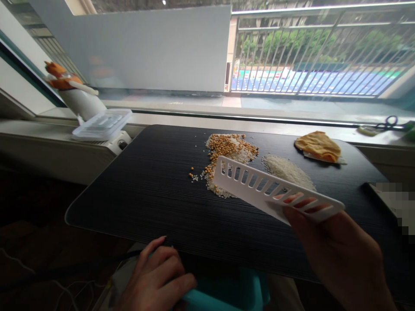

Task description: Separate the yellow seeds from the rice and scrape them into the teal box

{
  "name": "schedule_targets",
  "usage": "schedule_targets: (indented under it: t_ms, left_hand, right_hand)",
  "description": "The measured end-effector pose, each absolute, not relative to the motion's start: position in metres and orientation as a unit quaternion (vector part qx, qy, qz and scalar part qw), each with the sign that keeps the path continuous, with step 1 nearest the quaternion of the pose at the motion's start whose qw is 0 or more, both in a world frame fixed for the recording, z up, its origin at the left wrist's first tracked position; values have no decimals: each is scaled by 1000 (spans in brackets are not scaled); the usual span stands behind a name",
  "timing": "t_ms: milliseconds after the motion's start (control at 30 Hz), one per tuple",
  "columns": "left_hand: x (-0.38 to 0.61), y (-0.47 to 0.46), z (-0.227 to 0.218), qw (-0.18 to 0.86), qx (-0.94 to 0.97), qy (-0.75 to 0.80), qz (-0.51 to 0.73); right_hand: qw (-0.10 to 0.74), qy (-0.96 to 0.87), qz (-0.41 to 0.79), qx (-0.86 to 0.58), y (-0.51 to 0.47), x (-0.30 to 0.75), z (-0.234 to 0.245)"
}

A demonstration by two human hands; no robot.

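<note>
My right hand (343, 250) grips a white slotted plastic strip (253, 183) at its near end, thumb on the front face. The strip is held tilted over the table, its far end in front of a mixed pile of rice and yellow soybeans (231, 149). Behind its middle lies a second pile of rice (288, 169). Below the table's front edge, my left hand (158, 276) is curled on the rim of a teal plastic bin (223, 300). The bin's inside is dark, and part of it sits under the tabletop.
The piles lie on a black table (139, 181) by a window. A folded tan cloth (317, 146) is at the back right; a dark-edged flat object (382, 201) lies at the right. A clear plastic case (102, 124) rests on the left sill, and scissors (387, 124) on the right sill.
</note>
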State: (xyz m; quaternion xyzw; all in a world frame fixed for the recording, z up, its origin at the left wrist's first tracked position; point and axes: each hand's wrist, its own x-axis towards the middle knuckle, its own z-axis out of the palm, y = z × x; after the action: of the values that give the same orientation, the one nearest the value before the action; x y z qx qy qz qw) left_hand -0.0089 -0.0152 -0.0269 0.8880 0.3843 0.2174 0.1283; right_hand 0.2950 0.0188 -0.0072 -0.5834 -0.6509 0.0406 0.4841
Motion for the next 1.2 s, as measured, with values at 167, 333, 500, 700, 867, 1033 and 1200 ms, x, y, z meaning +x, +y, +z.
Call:
schedule_targets:
  t_ms: [167,333,500,700,867,1033,1200]
  left_hand:
    - [-22,-16,-27,131,879,396,232]
    - [-44,-17,-28,99,874,407,245]
    - [-60,-17,-22,66,883,402,231]
    - [-66,-21,-20,72,865,435,240]
    - [-75,-23,-20,69,872,436,210]
    - [-90,-25,-17,44,876,431,210]
    - [-101,-30,-15,37,848,470,243]
  right_hand:
    - [489,-686,87,-532,33,272,2]
    - [466,-710,127,-512,48,250,3]
    - [451,-719,158,-505,52,243,0]
    - [434,-708,173,-529,31,255,1]
    - [476,-666,173,-548,33,244,-5]
    - [443,-702,255,-495,33,221,-9]
    - [446,-710,262,-479,34,213,-7]
